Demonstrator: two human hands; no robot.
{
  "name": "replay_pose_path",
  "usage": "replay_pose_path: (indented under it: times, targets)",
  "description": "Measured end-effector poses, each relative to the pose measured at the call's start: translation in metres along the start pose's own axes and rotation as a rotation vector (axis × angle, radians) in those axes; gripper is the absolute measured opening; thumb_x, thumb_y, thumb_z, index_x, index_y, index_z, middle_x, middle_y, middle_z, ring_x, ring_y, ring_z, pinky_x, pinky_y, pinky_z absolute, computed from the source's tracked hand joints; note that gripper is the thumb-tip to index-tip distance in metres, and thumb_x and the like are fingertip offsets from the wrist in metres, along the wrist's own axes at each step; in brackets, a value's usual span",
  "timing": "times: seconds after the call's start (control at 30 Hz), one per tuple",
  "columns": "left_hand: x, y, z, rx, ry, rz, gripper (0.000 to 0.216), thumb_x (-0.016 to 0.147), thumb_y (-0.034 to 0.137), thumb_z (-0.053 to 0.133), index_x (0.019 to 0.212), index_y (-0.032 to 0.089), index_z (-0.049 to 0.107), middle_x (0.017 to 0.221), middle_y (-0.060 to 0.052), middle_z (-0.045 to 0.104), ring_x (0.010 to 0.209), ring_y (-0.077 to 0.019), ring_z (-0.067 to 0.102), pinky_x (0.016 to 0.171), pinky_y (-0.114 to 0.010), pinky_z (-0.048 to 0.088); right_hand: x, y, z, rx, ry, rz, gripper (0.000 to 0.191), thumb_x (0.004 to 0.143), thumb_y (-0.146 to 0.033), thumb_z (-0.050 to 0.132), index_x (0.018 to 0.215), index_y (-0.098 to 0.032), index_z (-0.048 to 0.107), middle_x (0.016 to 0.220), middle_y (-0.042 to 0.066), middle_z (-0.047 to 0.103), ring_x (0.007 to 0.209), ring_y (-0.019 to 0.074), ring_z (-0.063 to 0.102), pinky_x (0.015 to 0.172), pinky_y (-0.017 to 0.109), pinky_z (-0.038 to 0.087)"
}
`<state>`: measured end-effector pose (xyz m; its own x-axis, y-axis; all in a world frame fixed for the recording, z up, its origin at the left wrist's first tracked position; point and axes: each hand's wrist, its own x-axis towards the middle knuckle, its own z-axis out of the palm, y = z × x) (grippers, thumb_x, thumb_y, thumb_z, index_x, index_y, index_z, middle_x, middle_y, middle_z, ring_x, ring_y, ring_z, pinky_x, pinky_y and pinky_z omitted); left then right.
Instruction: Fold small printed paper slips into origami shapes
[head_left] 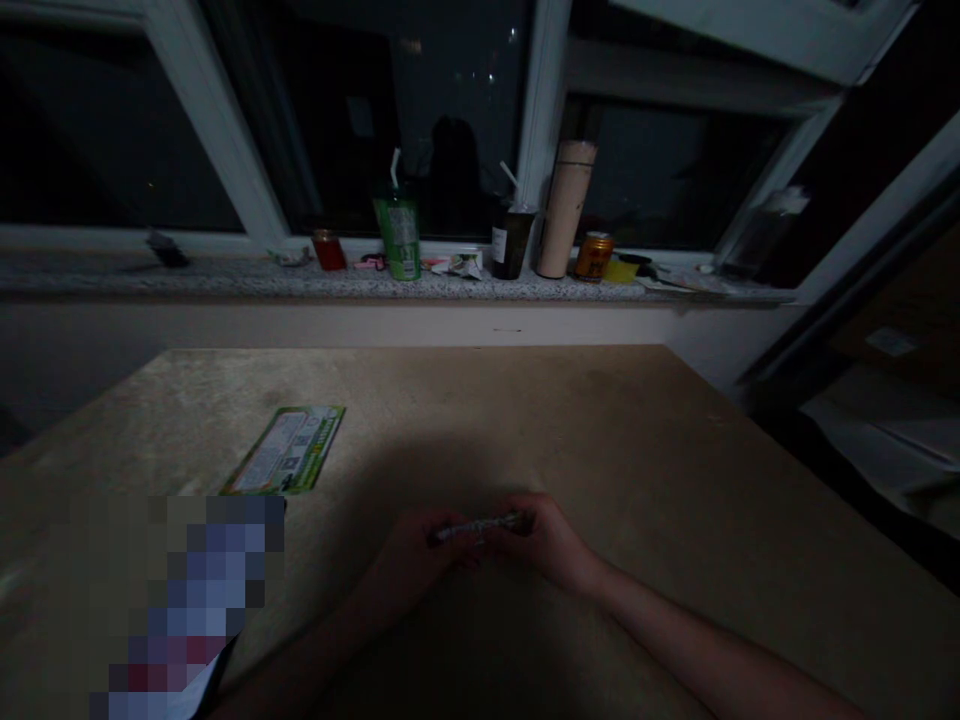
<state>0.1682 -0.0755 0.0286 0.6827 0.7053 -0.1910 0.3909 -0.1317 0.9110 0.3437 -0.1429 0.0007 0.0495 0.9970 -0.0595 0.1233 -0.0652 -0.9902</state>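
Both hands meet low in the middle of the view, over the brown tabletop [465, 400]. A thin, flat, greyish piece [480, 525], seen nearly edge-on, spans the gap between them; the dim light hides what kind of thing it is. My left hand [420, 555] is closed on its left end, with the fingers in deep shadow. At the other end, my right hand [551, 545] pinches it between thumb and fingers. A green printed card or packet [289, 450] lies flat on the table, left of and beyond my left hand.
A blurred-out flat object [202, 590] lies at the left front. Along the granite sill [450, 290] stand a red jar [328, 250], a green cup with a straw [400, 235], a dark cup [512, 240], a tall pinkish flask [566, 210] and an orange can [594, 257].
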Motion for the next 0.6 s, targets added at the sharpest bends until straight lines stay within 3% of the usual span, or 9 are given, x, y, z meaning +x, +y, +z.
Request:
replay_pose_path:
  times: [0.2, 0.3, 0.6]
  targets:
    - [0.006, -0.010, -0.003, -0.082, -0.035, -0.025, 0.031, 0.079, 0.045, 0.059, 0.087, 0.016, 0.070, 0.079, -0.003, 0.073, 0.074, -0.0214, 0.067, 0.064, -0.026, 0.048, 0.001, 0.000, 0.000, 0.056, 0.014, 0.021, 0.043, 0.068, -0.058, 0.069, 0.068, -0.016, 0.060, 0.058, 0.000, 0.059, 0.053, 0.0116, 0.053, 0.047, 0.021, 0.037]
    - [0.006, -0.012, -0.004, -0.093, -0.021, -0.038, 0.031, 0.079, 0.045, 0.059, 0.084, 0.016, 0.071, 0.077, -0.003, 0.072, 0.074, -0.0216, 0.067, 0.065, -0.026, 0.048, 0.001, -0.001, 0.001, 0.062, 0.017, 0.023, 0.044, 0.068, -0.060, 0.068, 0.068, -0.016, 0.060, 0.057, -0.001, 0.058, 0.052, 0.0116, 0.053, 0.046, 0.021, 0.036]
    - [0.003, -0.002, -0.005, -0.135, 0.031, -0.057, 0.034, 0.079, 0.047, 0.056, 0.084, 0.018, 0.071, 0.077, -0.003, 0.072, 0.074, -0.0223, 0.067, 0.069, -0.029, 0.050, 0.004, -0.002, 0.003, 0.061, 0.065, -0.008, 0.045, 0.071, -0.060, 0.066, 0.063, -0.017, 0.055, 0.055, -0.001, 0.055, 0.049, 0.0099, 0.049, 0.044, 0.020, 0.033]
